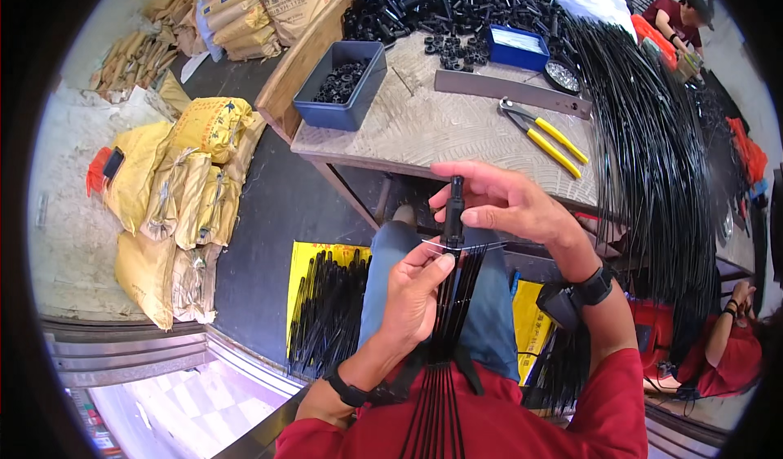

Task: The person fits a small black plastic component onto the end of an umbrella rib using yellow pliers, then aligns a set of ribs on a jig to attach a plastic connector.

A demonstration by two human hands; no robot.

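Observation:
Upright over my lap stands a black plastic umbrella runner [455, 214], with thin black umbrella ribs [457, 304] fanning down from its base across my red shirt. A fine pale wire [481, 248] crosses the joint, its ends sticking out to both sides. My left hand [412, 292] pinches the rib ends and wire just under the runner, thumb in front. Around the runner's upper part curls my right hand [510, 202], thumb against its right side and a fingertip showing behind its left. The index finger of that hand stretches out above it.
The workbench [400, 125] ahead holds a grey-blue bin [342, 88], yellow-handled pliers [542, 137], a metal bar [514, 92], a blue box [518, 47] and heaped black parts [440, 2]. Long black rods [644, 149] hang at right. Sacks [183, 182] lie left; co-workers [673, 19] sit at right.

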